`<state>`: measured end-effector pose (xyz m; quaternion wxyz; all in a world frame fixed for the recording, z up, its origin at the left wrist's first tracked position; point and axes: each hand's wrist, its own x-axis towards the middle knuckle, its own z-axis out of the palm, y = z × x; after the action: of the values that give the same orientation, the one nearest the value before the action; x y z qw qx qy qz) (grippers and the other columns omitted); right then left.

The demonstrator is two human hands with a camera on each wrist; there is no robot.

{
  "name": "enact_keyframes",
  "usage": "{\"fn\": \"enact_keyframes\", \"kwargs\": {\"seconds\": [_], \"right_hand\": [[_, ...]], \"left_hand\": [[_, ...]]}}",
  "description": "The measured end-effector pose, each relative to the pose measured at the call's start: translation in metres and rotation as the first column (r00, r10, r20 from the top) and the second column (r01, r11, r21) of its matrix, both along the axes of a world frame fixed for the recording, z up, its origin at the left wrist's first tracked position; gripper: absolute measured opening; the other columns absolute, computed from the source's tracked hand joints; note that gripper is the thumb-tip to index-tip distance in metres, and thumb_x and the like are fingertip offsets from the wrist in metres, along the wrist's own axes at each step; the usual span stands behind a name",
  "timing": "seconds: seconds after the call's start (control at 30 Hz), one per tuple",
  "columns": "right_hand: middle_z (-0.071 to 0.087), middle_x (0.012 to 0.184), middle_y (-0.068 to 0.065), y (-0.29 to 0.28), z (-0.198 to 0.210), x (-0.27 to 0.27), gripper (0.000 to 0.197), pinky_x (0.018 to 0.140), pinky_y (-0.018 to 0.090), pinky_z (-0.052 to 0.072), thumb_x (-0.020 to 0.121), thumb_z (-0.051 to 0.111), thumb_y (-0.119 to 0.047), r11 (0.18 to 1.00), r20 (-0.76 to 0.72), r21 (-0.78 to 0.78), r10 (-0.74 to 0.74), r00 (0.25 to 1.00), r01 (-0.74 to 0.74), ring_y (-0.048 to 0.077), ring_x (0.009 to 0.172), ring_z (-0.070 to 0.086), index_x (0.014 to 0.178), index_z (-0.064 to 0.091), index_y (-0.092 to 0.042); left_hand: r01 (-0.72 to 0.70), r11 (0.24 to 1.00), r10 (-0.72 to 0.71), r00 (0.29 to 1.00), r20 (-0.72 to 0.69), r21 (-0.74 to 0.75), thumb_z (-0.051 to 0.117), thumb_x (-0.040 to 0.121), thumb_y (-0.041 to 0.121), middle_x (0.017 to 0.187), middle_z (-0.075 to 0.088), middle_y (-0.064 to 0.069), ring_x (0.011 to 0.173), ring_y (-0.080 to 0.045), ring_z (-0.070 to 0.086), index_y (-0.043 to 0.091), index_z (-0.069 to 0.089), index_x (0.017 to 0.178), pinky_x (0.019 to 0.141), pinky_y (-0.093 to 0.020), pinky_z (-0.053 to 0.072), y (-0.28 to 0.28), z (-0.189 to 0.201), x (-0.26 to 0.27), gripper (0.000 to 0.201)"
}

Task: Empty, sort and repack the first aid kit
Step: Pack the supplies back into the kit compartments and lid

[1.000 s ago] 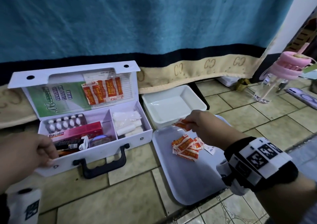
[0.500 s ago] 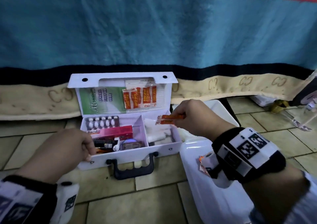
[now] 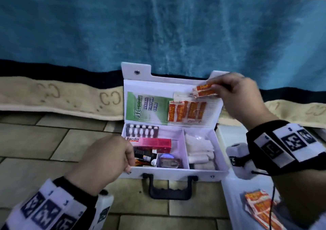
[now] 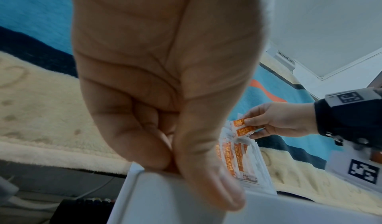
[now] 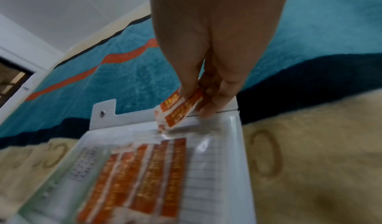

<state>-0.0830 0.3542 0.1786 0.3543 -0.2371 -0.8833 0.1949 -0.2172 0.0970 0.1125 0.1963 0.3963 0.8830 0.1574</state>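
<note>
First aid kit (image 3: pixel 172 173) open on tiled floor (image 3: pixel 53 141), lid (image 3: pixel 214 109) upright vs. blue blanket (image 3: pixel 158 27). R hand (image 3: pixel 238 95) pinches orange plaster strips (image 3: pixel 205 90) btwn thumb & fingers at lid's top R corner, just above plasters in lid pocket (image 3: pixel 187 112). L hand (image 3: pixel 104 161) grips kit's front L corner, fingers curled over the edge. Base: blister pack (image 3: pixel 142 130), Bacidin box (image 3: pixel 151 142), gauze rolls (image 3: pixel 201 150) in R compartment. More plasters (image 3: pixel 259 205) on white tray (image 3: pixel 234 203) to R.
</note>
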Motion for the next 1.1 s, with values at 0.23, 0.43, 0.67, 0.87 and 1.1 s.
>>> {"fn": "enact_keyframes", "kwargs": {"seconds": [0.23, 0.43, 0.67, 0.87, 1.1], "right_hand": [[0.073, 0.091, 0.008, 0.023, 0.006, 0.002, 0.017, 0.075, 0.019, 0.040, 0.071, 0.074, 0.004, 0.922, 0.309, 0.329, 0.098, 0.946, -0.203, 0.025, 0.081, 0.069, 0.082, 0.077, -0.009], [0.071, 0.083, 0.007, 0.024, 0.010, 0.002, 0.020, 0.069, 0.029, 0.047, 0.065, 0.074, 0.007, 0.869, 0.420, 0.390, 0.126, 0.899, -0.304, 0.026, 0.073, 0.068, 0.075, 0.076, -0.011], [0.071, 0.094, 0.002, 0.012, 0.019, -0.001, 0.038, 0.072, 0.037, 0.054, 0.073, 0.059, 0.009, 0.887, 0.523, 0.399, -0.011, 0.852, -0.234, 0.028, 0.089, 0.065, 0.091, 0.074, -0.020], [0.065, 0.107, 0.005, -0.007, 0.026, -0.013, 0.036, 0.078, 0.034, 0.051, 0.081, 0.050, -0.003, 0.884, 0.696, 0.408, -0.139, 0.705, -0.228, 0.029, 0.098, 0.061, 0.102, 0.069, -0.027], [0.064, 0.107, 0.003, -0.010, 0.033, -0.018, 0.035, 0.076, 0.032, 0.051, 0.077, 0.050, -0.004, 0.893, 0.765, 0.377, -0.150, 0.626, -0.247, 0.029, 0.097, 0.061, 0.098, 0.068, -0.025]], "left_hand": [[0.025, 0.999, -0.025, 1.000, -0.006, -0.023, 0.074, 0.066, 0.014, 0.052, 0.065, 0.018, 0.056, 0.016, 0.056, 0.029, 0.063, 0.054, 0.046, -0.007, 0.032, 0.002, 0.001, -0.003, 0.022], [0.032, 0.998, -0.031, 0.999, 0.018, -0.048, 0.075, 0.065, 0.016, 0.062, 0.069, 0.022, 0.065, 0.012, 0.060, 0.028, 0.064, 0.056, 0.052, -0.011, 0.040, 0.003, 0.006, -0.004, 0.019], [0.025, 0.998, -0.023, 0.999, 0.031, -0.054, 0.073, 0.067, 0.013, 0.060, 0.068, 0.022, 0.063, 0.010, 0.061, 0.028, 0.065, 0.057, 0.053, -0.010, 0.039, 0.004, 0.006, -0.003, 0.020], [0.018, 0.998, -0.016, 0.999, 0.043, -0.056, 0.070, 0.069, 0.009, 0.058, 0.068, 0.021, 0.061, 0.008, 0.063, 0.025, 0.068, 0.062, 0.058, -0.013, 0.044, 0.004, 0.008, -0.002, 0.018], [0.002, 0.999, 0.000, 0.999, 0.038, -0.051, 0.069, 0.069, 0.008, 0.059, 0.068, 0.023, 0.062, 0.009, 0.063, 0.026, 0.068, 0.061, 0.060, -0.014, 0.046, 0.004, 0.009, -0.001, 0.019]]}}
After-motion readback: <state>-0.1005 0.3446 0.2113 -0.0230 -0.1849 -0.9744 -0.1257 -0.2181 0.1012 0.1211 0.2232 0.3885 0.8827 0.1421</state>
